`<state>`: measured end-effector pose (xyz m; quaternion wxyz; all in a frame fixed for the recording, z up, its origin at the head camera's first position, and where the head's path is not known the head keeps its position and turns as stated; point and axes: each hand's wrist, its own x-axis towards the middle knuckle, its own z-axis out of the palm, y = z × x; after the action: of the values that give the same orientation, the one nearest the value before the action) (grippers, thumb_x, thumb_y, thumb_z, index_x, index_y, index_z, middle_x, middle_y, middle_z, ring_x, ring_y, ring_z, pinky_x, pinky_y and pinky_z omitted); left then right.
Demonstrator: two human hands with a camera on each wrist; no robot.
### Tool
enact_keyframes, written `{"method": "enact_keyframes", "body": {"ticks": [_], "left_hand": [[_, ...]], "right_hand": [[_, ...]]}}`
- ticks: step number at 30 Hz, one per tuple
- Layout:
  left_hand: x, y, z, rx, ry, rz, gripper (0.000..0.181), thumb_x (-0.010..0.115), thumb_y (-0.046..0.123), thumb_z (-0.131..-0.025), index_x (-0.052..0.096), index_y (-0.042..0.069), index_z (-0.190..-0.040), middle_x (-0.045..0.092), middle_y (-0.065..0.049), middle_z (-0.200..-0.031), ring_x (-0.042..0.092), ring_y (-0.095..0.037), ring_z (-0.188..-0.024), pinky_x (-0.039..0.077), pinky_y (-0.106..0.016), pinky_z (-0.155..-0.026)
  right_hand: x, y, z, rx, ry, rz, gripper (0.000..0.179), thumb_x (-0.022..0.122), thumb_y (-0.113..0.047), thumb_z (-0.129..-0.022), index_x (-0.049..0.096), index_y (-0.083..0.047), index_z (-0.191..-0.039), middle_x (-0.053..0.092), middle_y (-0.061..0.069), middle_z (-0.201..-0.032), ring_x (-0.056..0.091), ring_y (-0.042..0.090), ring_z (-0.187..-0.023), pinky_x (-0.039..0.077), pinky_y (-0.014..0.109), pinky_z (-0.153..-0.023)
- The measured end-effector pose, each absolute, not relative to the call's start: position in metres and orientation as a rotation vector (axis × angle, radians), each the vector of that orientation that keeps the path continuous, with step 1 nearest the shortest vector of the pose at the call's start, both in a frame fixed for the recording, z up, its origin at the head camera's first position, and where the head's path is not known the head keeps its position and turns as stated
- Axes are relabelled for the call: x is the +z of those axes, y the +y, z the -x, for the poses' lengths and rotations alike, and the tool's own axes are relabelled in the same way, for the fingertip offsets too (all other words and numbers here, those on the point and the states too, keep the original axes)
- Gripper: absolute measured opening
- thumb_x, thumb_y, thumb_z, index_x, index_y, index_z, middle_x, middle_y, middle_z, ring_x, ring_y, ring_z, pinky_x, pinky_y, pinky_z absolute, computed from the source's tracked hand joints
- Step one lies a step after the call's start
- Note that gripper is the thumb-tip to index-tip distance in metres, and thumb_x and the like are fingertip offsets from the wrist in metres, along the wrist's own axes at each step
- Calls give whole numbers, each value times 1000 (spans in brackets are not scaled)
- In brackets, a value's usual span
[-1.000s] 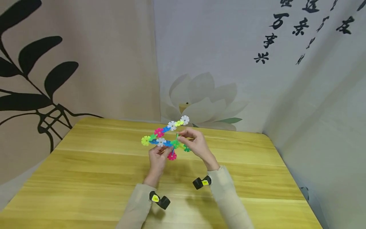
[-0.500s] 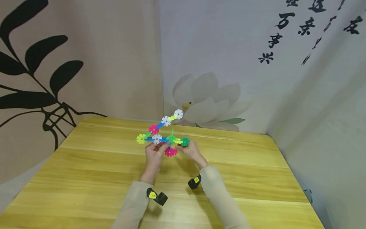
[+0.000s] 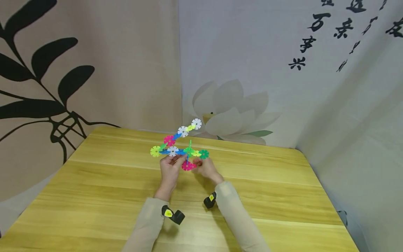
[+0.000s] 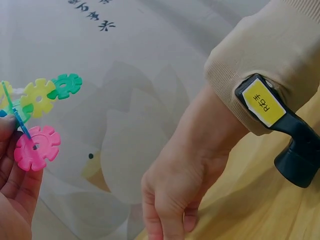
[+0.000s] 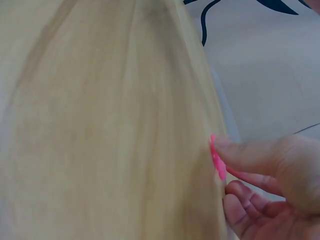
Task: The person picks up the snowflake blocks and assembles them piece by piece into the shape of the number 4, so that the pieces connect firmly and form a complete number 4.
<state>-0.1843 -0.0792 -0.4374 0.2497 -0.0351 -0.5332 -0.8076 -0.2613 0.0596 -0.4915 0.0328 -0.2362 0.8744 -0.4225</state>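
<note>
In the head view, a chain of colorful plastic snowflake discs (image 3: 172, 151) is held up above the table, with a branch of pink, blue and white discs rising behind it. My left hand (image 3: 169, 173) pinches the chain near its blue and green discs. A pink disc (image 4: 37, 148) hangs below on an upright blue disc. My right hand (image 3: 207, 170) is just right of that, below the dark green end disc (image 3: 204, 154). In the right wrist view, a small pink disc (image 5: 218, 157) shows edge-on at the thumb tip, pinched by the fingers; the hand partly hides it.
The wooden table (image 3: 104, 196) extends around both forearms. Behind it hangs a curtain (image 3: 239, 52) with a lotus print and dark characters. Black wrist cameras (image 3: 177, 216) are strapped on both sleeves.
My right hand has moved down from the upright green disc to beside the hanging pink disc, and a second bit of pink shows at its fingertips. My left hand keeps its grip on the chain.
</note>
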Motion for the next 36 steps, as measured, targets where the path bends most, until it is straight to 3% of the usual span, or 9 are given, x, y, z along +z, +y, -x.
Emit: {"method": "enact_keyframes", "body": {"ticks": [5,13,20,26,29,36], "left_hand": [[-437,-79,184,-2213,-1452,80,16,66,-11,-78,70,4,-74,68,2,-72,65,-6,-68,55,-18,-64],[-438,-78,184,-2201,-1463,76,17,65,-14,-77,70,2,-76,67,3,-72,65,-6,-69,56,-18,-65],[-440,-78,185,-2200,-1450,80,19,66,-13,-77,70,5,-74,68,0,-73,65,-6,-68,56,-18,-64],[-441,-77,185,-2196,-1450,90,7,67,-11,-77,68,-5,-75,68,-3,-71,65,-6,-67,56,-18,-63],[-441,-77,185,-2197,-1454,99,10,66,-13,-76,68,-4,-74,67,-1,-70,65,-6,-66,56,-18,-62],[-441,-75,183,-2193,-1478,109,3,67,-11,-76,64,-13,-77,68,4,-70,64,-5,-65,56,-18,-62]], "right_hand": [[-491,59,264,-1194,2742,727,25,77,1,-73,67,4,-95,67,13,-91,60,23,-84,53,28,-75],[-485,56,264,-1139,2760,776,19,77,6,-71,62,3,-83,62,10,-76,56,16,-68,51,22,-61],[-489,66,261,-1262,2769,706,15,71,10,-74,61,5,-85,63,14,-80,57,17,-71,50,22,-63],[-477,78,255,-1481,2696,394,5,66,6,-81,61,5,-84,65,15,-82,57,18,-68,48,21,-57],[-461,85,251,-1630,2657,286,7,65,6,-82,64,5,-88,63,13,-78,58,19,-69,49,22,-58],[-420,104,244,-1946,2576,311,8,65,1,-84,68,5,-91,63,3,-76,55,11,-66,49,23,-60]]}}
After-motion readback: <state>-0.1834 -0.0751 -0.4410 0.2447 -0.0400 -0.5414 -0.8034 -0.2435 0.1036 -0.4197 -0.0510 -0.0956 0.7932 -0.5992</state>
